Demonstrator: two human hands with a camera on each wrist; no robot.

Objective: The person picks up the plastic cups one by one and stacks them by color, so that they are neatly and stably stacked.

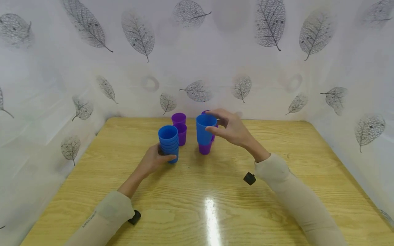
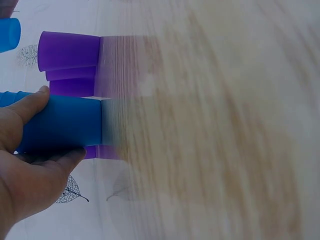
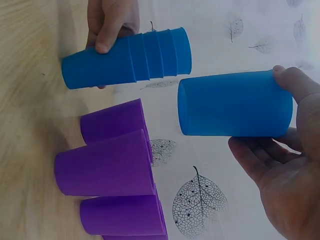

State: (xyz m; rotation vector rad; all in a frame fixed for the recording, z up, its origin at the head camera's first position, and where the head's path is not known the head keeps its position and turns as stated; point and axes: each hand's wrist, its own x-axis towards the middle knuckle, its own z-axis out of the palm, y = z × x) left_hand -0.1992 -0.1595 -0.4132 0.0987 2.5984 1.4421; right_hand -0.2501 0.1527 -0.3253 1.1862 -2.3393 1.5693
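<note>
- Head view: the left hand (image 1: 153, 158) grips a stack (image 1: 169, 147) of blue cups around its lower part, thumb across the front and fingers bent about the far side.
- The right hand (image 1: 231, 128) pinches a single blue cup (image 1: 203, 131) close to its rim, thumb on one side, fingers on the other, the gap no wider than the cup.
- That blue cup is off the table (image 1: 172, 205), held higher than the rims of the purple cups (image 1: 182, 136) and apart from them, with its mouth up.
- The stack is upright or slightly tilted, just beside the left-hand purple cups; whether its base fully touches the wood is hard to judge from these angles.
- A slip seems the likeliest fault on the right: the hold is high on a smooth wall, so the base could swing and knock the purple cups.
- Lowering it carelessly could clip a purple rim, since the blue cup hides part of what lies behind.
- On the left, a sideways bump could topple the stack's upper end, as the fingers hold it low.
</note>
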